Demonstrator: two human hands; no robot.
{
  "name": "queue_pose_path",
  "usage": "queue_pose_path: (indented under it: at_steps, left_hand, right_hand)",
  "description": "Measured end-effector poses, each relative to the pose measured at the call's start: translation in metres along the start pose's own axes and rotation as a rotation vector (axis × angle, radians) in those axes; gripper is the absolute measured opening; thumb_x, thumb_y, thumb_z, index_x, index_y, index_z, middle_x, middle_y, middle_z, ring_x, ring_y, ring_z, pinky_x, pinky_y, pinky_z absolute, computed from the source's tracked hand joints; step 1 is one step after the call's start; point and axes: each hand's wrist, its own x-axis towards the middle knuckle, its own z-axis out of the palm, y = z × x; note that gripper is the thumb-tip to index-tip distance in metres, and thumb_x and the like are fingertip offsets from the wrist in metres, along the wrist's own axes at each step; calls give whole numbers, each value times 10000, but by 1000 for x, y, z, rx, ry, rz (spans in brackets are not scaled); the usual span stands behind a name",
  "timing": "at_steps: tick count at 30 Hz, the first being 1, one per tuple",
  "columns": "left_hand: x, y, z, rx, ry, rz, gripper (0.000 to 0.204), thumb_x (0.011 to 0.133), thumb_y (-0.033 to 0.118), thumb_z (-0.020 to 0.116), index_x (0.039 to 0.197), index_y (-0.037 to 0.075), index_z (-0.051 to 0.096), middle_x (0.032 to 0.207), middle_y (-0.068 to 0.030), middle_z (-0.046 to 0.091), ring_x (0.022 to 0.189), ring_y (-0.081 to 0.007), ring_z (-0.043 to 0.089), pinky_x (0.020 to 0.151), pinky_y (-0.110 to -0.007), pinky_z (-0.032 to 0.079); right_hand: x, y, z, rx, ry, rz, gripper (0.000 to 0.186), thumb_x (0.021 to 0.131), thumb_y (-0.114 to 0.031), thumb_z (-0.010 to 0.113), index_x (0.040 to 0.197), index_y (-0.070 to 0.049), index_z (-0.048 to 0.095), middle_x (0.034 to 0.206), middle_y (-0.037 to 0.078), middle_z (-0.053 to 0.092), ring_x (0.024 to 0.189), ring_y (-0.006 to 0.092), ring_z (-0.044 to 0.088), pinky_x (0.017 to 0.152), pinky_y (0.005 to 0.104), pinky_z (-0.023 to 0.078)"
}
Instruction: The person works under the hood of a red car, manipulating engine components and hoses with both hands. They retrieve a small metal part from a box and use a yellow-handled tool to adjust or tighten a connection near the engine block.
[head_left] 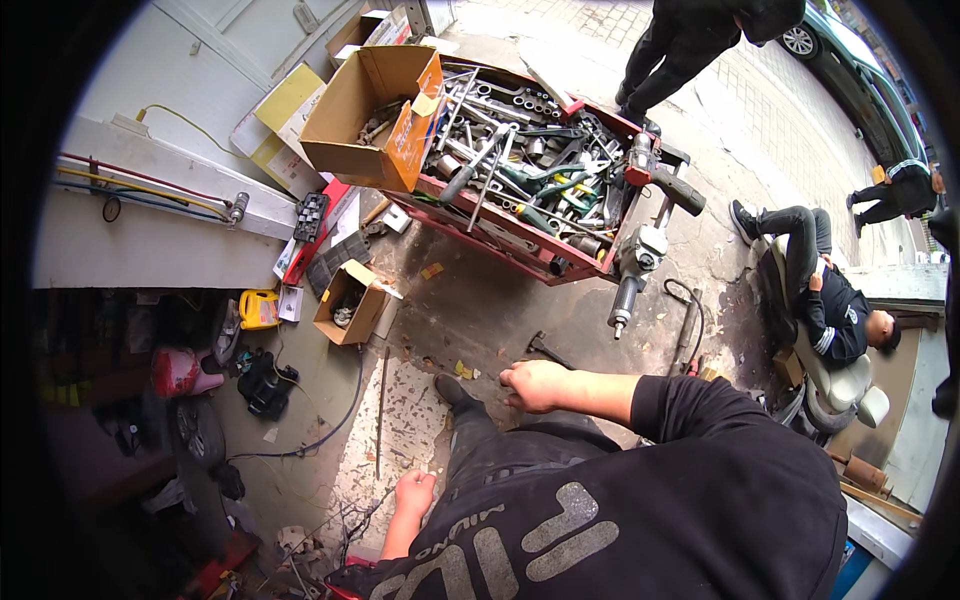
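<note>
My right hand [537, 387] is in front of my body with its fingers curled in; whatever it may hold is hidden. Just beyond it, a dark hammer-like tool [548, 350] appears on the floor, apart from the hand as far as I can see. Lower and to the left, my left hand [414, 492] hangs by my thigh, fingers closed, with a small pale bit at the fingertips too small to name. Ahead stands a red tool cart [500, 238] heaped with wrenches, pliers and sockets [535, 150]. A grey and black power tool [640, 255] hangs at its right side.
An open cardboard box [345, 115] sits on the cart's left end. On the floor are a smaller box [350, 305], a yellow jug [259, 309] and a black hose [310, 447]. One person [835, 300] reclines on a car seat at right; another [690, 45] stands beyond the cart.
</note>
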Motion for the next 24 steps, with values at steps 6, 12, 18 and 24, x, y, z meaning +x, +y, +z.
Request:
queue_pose_path:
  at_steps: [6, 12, 18, 24]
  left_hand:
    - [105, 17, -49, 292, -160, 74, 354, 937, 355, 747, 832, 17, 735, 874, -224, 764, 827, -378, 757, 797, -489, 585]
    - [199, 27, -116, 428, -371, 143, 258, 1006, 253, 685, 952, 7, 745, 765, -139, 736, 611, -249, 675, 650, -464, 558]
    - [245, 144, -180, 183, -182, 484, 388, 976, 41, 572, 1330, 73, 726, 1256, -161, 803, 1171, -288, 765, 1054, -379, 567]
    - [212, 388, -265, 66, 237, 1083, 861, 965, 90, 704, 1728, 149, 308, 1057, -188, 809, 991, -381, 785, 918, -484, 604]
  right_hand:
    - [-21, 2, -37, 22, 166, 201, 406, 998, -375, 725, 1180, -16, 675, 1212, 245, 711, 1143, 454, 708, 1006, 538, 572]
    - [-33, -19, -60, 114, 376, 553, 405, 996, -340, 738, 1218, -7, 675, 1214, 258, 713, 1144, 456, 706, 990, 538, 570]
    - [-8, -55, -38, 187, 389, 545, 464, 1019, -351, 723, 1318, -2, 656, 1253, 263, 710, 1185, 445, 696, 1037, 519, 558]
    - [-6, -67, 10, 220, 336, 686, 493, 1012, -378, 728, 1320, 0, 652, 1252, 277, 713, 1198, 449, 695, 1028, 527, 563]
